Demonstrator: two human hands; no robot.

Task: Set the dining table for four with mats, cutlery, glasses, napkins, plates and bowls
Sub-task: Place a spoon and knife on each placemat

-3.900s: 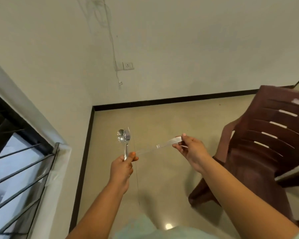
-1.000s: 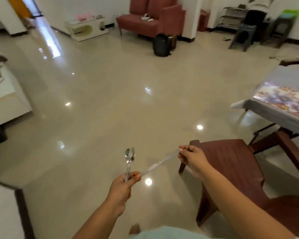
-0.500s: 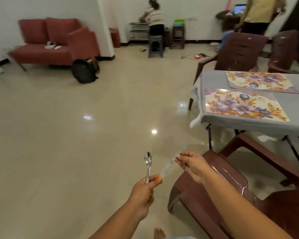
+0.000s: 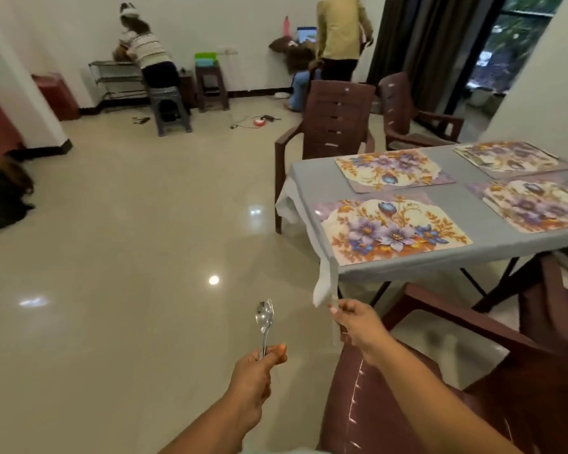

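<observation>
Across the glossy beige floor (image 4: 118,257), the dining table (image 4: 473,253) stands to the right under a grey cloth whose corner (image 4: 323,290) hangs down off the near left edge. Four flowered mats lie on it, well apart from the hands: the nearest mat (image 4: 391,229) by the front edge, one behind it (image 4: 391,170), one at the far right (image 4: 509,158), and one at the right edge (image 4: 538,204). A brown plastic chair (image 4: 456,388) sits pushed toward the table's near side, below the person's right arm; another chair (image 4: 332,122) faces the table's far side, with a third (image 4: 407,116) beside it. Against the back wall two other people are busy, one bent over a metal rack (image 4: 118,78), one standing near a laptop (image 4: 307,34). Closer in, the person's left hand (image 4: 259,368) is curled round the handles of a spoon (image 4: 263,316) and a fork (image 4: 270,309), held upright together, heads up. Their right hand (image 4: 358,326) pinches a knife (image 4: 334,326) between thumb and fingertips, the blade hanging downward just in front of the hanging cloth corner, over the chair's front edge.
</observation>
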